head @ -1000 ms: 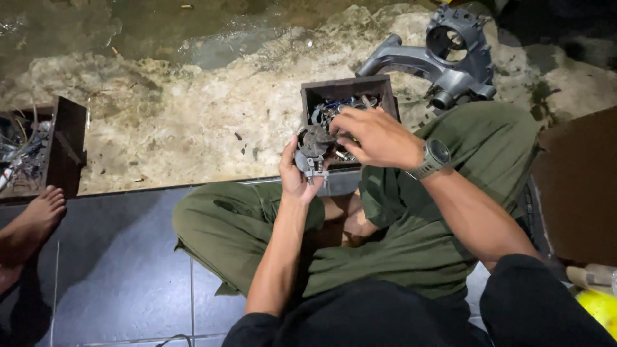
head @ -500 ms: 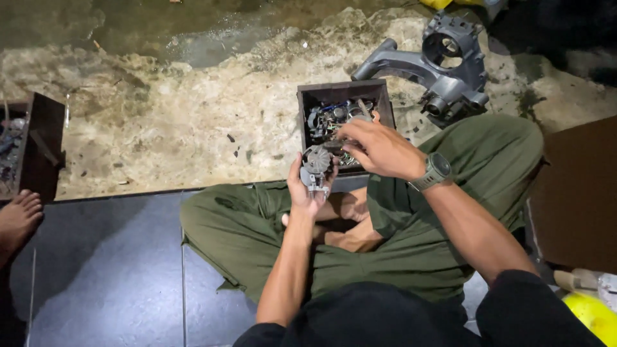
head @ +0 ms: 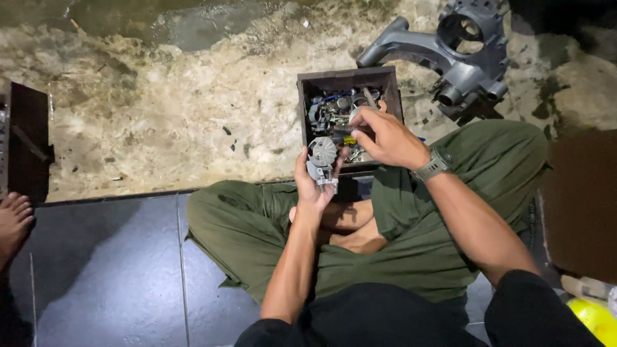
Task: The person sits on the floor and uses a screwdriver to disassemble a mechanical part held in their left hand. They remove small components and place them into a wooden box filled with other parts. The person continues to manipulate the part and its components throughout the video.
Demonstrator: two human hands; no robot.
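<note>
- Small grey metal part gripped in left hand, just before the dark box.
- Right hand pinching a thin tool over the box's loose parts.
- Grey cast housing beyond, on rough ground.

- Dark glossy floor tiles lie in the foreground.
- Beyond the tiles' edge, rough pale concrete ground spreads.
- Farther past the concrete, a wet greenish strip.
- Light is dim and uneven.
</note>
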